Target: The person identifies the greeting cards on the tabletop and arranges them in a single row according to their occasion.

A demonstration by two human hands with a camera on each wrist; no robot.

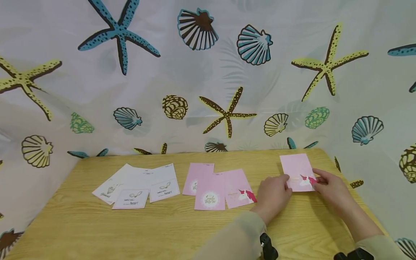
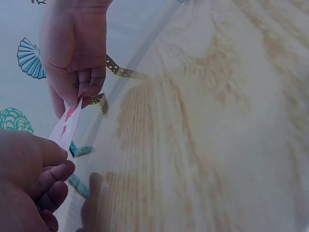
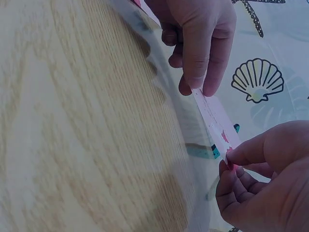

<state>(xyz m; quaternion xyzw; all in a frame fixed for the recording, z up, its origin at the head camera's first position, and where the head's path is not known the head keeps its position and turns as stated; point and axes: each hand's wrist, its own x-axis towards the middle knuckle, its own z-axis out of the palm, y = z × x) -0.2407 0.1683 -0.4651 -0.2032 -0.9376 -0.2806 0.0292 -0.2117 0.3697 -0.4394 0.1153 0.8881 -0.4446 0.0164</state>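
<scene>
Head view: pinching a pink unicorn card (image 1: pixel 296 168) by opposite edges with left hand (image 1: pixel 273 196) and right hand (image 1: pixel 333 189), above the far right of the surface (image 1: pixel 130 234), right of pink cards (image 1: pixel 209 186) and white cards (image 1: pixel 130 201).

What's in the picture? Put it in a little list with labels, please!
Held card: pink, unicorn near the bottom
Left hand: pinches its left side
Right hand: pinches its right side
Table: wooden
White cards: three, overlapping, left part
Other pink cards: three, overlapping, near the middle
Backdrop: starfish and shells
</scene>
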